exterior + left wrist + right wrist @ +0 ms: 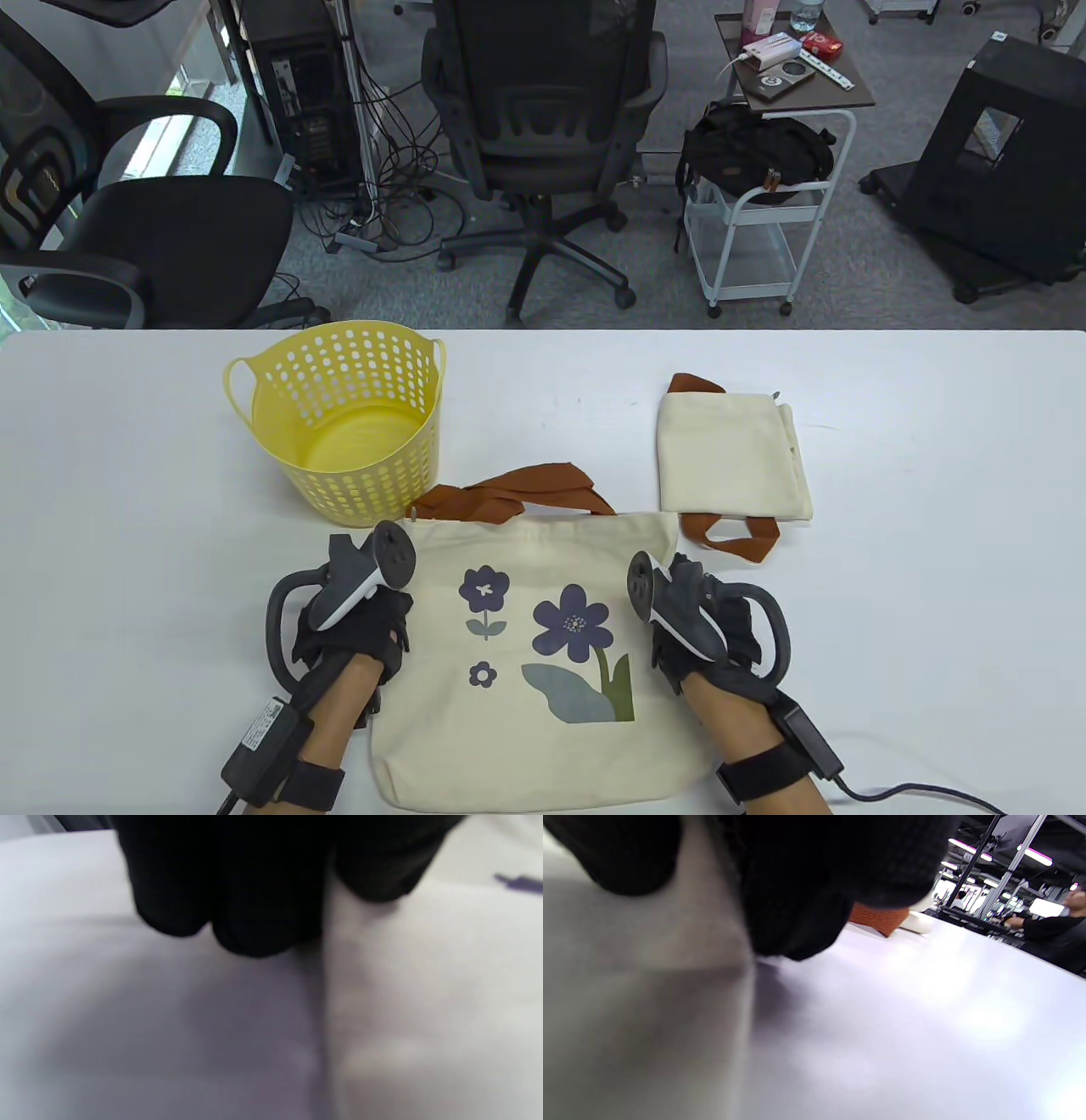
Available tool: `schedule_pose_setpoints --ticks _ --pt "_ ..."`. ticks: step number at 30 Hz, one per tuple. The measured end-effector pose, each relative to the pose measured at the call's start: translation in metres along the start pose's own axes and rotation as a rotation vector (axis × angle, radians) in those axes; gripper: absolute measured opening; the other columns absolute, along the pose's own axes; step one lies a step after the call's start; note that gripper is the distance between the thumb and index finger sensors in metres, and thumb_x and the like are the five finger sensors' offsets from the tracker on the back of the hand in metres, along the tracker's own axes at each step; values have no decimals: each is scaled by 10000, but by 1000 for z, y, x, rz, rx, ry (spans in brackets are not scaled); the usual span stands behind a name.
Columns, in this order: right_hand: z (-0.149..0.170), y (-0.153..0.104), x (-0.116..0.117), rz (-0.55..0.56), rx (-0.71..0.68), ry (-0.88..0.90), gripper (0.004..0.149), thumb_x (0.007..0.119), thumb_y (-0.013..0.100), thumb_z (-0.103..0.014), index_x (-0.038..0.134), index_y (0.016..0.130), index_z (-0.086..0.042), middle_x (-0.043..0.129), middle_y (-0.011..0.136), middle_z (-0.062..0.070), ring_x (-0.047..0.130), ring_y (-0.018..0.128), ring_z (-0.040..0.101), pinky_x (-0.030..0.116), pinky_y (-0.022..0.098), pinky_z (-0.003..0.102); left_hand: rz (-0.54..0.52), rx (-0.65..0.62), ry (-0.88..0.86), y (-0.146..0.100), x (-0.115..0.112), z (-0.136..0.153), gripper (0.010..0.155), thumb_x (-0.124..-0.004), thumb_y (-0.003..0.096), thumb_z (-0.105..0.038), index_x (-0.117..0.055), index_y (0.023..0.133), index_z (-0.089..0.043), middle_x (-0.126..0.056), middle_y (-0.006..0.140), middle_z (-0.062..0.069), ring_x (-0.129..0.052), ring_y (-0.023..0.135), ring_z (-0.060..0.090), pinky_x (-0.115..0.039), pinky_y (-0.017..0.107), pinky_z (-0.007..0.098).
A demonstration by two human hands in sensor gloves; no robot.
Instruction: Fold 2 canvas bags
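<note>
Flower-print bag [543,654] lies flat and unfolded on the tabletop [933,594], near edge, brown straps [517,497] bunched at its far side just beside the yellow basket [339,424]. Second bag [731,458] already folded, well apart to the right, one strap loop [734,536] sticking out toward the person.

Left hand [356,632] sits at the bag's left edge, right hand [700,632] at its right edge. Left wrist view shows dark fingers [237,899] curled over the seam line where canvas meets tabletop; right wrist view much the same. Both are blurred and close, so whether each grip is pinching the fabric or only pressing on it I cannot tell.

Risks, as judgement:
- If only the top layer is caught, the bag may open instead of folding as one piece.
- Uneven pull between hands would give a skewed fold (edges not matched).
- Loose straps may get trapped in the fold or drag against the basket.
- A wide sweep on the right could snag the folded bag's strap loop and undo it.
</note>
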State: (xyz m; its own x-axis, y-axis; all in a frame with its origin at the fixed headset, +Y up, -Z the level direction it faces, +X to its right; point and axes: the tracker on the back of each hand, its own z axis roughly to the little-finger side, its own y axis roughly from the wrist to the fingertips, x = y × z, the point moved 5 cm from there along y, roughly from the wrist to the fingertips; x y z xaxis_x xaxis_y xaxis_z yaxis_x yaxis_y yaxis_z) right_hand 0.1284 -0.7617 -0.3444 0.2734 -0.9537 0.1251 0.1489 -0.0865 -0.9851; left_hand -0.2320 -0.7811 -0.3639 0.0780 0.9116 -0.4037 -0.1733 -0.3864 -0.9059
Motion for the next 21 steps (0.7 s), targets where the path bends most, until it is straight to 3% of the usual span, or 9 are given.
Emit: schedule_pose_setpoints --ticks 5,9,12,15,18,19,21 --pt "0 -2 6 -29 14 -104 684 728 456 -582 585 1043 -263 758 1033 81 921 789 309 818 517 432 -42 59 113 0 -2 -5 640 -831 408 -506 -718 950 -186 -921 774 36 -1022 564 237 -876 484 459" --pt "9 -1 12 -82 23 -49 692 709 457 -592 568 1050 -265 616 1108 112 816 896 368 768 589 482 -80 107 230 -1 -5 -9 698 -746 409 -580 -645 992 -212 -829 894 82 -962 699 306 -813 573 503" --pt "15 2 18 -126 15 -4 689 690 460 -596 571 1049 -258 608 1110 117 805 904 372 767 592 482 -89 97 297 -12 1 -8 723 -729 409 -592 -604 1013 -215 -739 1008 80 -892 835 360 -759 631 532" --pt "16 5 23 -155 12 31 689 682 460 -595 571 1048 -252 608 1107 119 797 907 375 762 596 484 -208 -11 275 -33 11 -3 667 -736 409 -572 -672 985 -242 -773 989 72 -898 839 359 -760 631 534" --pt "13 6 25 -153 11 23 688 677 463 -593 570 1048 -247 608 1106 122 790 910 380 760 598 486 -247 -148 214 -56 10 3 700 -734 406 -579 -601 1015 -259 -696 1041 63 -836 906 355 -722 670 540" --pt "12 6 26 -152 10 19 686 675 465 -592 569 1048 -246 607 1106 124 792 909 379 761 598 485 -232 -205 182 -61 7 3 721 -733 402 -580 -564 1028 -264 -635 1076 60 -777 960 360 -684 700 555" --pt "12 7 27 -154 13 13 689 676 466 -592 568 1049 -240 606 1106 124 793 909 379 761 598 485 -126 -451 83 -71 -5 -4 760 -733 407 -579 -464 1058 -291 -443 1143 63 -548 1070 390 -525 759 612"
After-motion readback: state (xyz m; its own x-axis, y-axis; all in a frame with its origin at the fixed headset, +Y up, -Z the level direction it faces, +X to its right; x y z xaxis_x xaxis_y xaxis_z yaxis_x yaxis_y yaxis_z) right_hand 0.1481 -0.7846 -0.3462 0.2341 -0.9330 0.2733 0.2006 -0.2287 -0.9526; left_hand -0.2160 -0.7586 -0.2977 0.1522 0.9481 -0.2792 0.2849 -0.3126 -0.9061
